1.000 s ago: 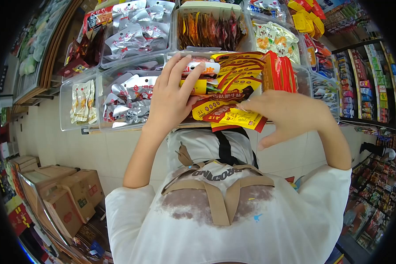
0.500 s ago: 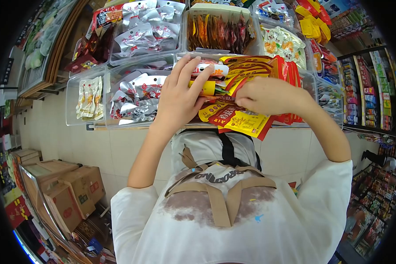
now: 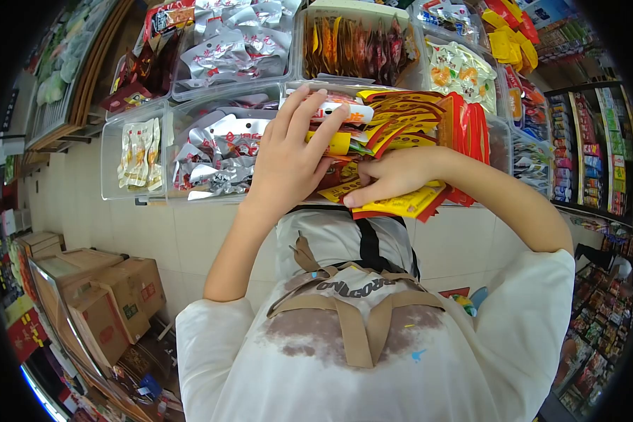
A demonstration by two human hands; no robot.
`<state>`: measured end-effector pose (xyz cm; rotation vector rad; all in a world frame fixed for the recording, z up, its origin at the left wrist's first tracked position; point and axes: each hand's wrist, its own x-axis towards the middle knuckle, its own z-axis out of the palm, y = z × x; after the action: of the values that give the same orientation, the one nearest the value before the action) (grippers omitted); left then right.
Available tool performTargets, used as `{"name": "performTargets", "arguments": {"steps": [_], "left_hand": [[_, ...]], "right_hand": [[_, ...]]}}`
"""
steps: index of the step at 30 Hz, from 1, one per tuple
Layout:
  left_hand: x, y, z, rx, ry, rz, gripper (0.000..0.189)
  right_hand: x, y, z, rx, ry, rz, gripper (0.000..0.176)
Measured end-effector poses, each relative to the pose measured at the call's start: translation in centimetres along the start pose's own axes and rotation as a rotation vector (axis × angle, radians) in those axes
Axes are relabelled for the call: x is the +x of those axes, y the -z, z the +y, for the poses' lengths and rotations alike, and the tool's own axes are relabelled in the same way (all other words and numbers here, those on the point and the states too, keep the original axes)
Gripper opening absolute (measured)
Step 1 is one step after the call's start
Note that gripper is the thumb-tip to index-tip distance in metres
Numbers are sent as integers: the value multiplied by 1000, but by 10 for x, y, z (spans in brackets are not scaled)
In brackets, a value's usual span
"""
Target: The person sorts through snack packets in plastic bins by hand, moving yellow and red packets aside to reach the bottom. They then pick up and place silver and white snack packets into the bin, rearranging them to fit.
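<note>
A bench (image 3: 207,202) carries everything, though only a thin strip of its front edge shows beneath clear plastic bins set close together in rows. At the front left, a narrow bin (image 3: 107,165) holds white packets (image 3: 141,153); beside it, a wider bin (image 3: 190,100) holds silver packets (image 3: 225,137); to the right, another bin (image 3: 501,141) holds yellow and red packets (image 3: 409,121). Behind, a pale-rimmed bin (image 3: 359,10) holds upright brown packets (image 3: 355,49).

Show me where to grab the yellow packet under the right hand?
Probably pinch the packet by its near edge, coming from the wearer's side: it looks flat and thin, and that edge sticks out past the box, while the right hand covers its far part.
</note>
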<state>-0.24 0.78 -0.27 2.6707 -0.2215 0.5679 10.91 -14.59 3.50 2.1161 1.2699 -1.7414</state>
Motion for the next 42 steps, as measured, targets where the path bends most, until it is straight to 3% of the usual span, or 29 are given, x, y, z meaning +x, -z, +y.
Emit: {"name": "performTargets", "arguments": {"steps": [3, 4, 5, 7, 8, 9, 11, 14, 18, 21, 23, 27, 29, 30, 32, 38, 39, 41, 42], "left_hand": [[-1, 0, 0, -1, 0, 6, 70], [0, 0, -1, -7, -7, 8, 70], [0, 0, -1, -14, -14, 9, 70], [0, -1, -1, -16, -7, 9, 70], [0, -1, -1, -19, -8, 10, 69], [0, -1, -1, -20, -6, 9, 69], [0, -1, -1, -19, -2, 17, 69], [0, -2, -2, -19, -12, 28, 69], [0, -2, -2, -14, -7, 13, 65], [0, -2, -1, -9, -13, 19, 65], [-1, -2, -2, -4, -18, 26, 65], [-1, 0, -1, -14, -22, 21, 66], [0, 0, -1, -12, -25, 21, 67], [-1, 1, -1, -11, -26, 20, 67], [-1, 1, 0, -18, -21, 16, 69], [0, 1, 0, -11, -25, 32, 68], [-1, 1, 0, -10, -26, 32, 68], [-1, 0, -1, -9, -21, 26, 68], [-1, 0, -1, -9, -22, 27, 68]], "right_hand": [[-1, 4, 3, 41, 29, -26, 66], [1, 5, 6, 40, 50, -37, 54], [5, 3, 12, 38, 54, -44, 54], [13, -2, 19, 14, 148, 111, 39], [17, -8, 13, -209, 6, 121, 40], [19, -10, 11, -208, 7, 118, 40], [26, -16, 12, 117, -27, 327, 42], [47, -28, 25, 75, -19, 439, 43], [65, -31, 37, 17, 29, 447, 43], [67, -30, 35, -165, 100, 339, 42], [48, -19, 12, 161, -98, 367, 41], [80, -36, 31, 175, -133, 370, 38], [101, -45, 44, -295, -28, 382, 33], [103, -46, 46, -295, -27, 383, 33], [99, -42, 39, -678, 17, 276, 31], [114, -58, 56, -806, 47, 441, 32], [116, -57, 58, -807, 47, 443, 32], [108, -48, 50, -406, -118, 373, 32], [101, -45, 47, -406, -119, 373, 32]]}}
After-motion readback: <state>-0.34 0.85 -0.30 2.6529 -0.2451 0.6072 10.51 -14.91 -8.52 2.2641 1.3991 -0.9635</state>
